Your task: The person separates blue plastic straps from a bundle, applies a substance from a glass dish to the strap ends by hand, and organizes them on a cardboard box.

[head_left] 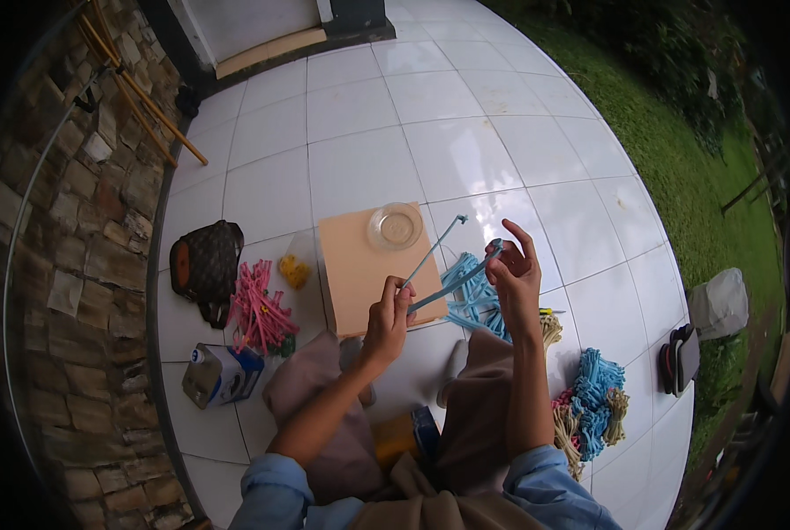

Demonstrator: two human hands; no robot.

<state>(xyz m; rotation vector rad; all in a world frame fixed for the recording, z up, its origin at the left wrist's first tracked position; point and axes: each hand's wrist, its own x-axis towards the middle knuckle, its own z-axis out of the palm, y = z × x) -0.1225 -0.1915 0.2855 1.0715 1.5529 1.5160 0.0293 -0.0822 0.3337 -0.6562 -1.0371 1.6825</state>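
Tiles (355, 163), blue cord (455, 284), seemingly yellow-filled bag (303, 244).

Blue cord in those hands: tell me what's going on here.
A seated person holds the blue cord between two bare hands: the left hand grips it, while the right hand pinches one end. A knotted end juts out beyond the left hand. In front lies a tan board bearing a clear bowl, with pink strips to its left.
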